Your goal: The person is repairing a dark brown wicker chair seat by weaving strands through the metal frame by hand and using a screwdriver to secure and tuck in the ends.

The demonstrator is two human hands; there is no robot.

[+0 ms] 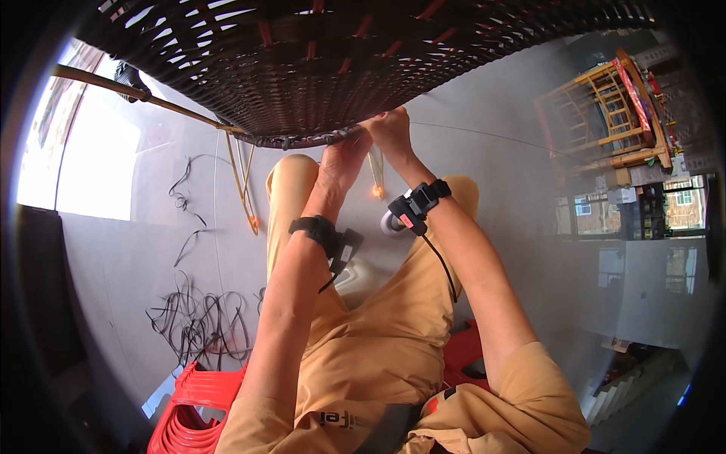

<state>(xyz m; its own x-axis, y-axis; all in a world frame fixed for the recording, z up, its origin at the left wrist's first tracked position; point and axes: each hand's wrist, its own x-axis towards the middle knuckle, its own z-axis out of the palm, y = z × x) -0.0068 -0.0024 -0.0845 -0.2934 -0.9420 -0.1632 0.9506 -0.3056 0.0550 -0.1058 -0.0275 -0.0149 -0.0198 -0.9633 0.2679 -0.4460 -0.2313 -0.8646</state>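
A dark brown wicker piece [302, 83] of woven strips fills the top of the view, its lower rim above my knees. My left hand [346, 160] is up against that rim, its fingertips hidden by the weave and by the other hand. Just right of it, my right hand [389, 130] is closed at the rim with bent fingers. A thin strand [484, 132] runs from beside the right hand out to the right; the grip on it is too small to make out. Gold-coloured frame rods [181, 110] show beneath the wicker.
Loose dark strips [200, 321] lie tangled on the grey floor at left. A red plastic stool [198, 386] stands at lower left. Between my legs are a roll of tape [391, 222] and a pale object [355, 278]. Gold-coloured frames [605, 121] stand at far right.
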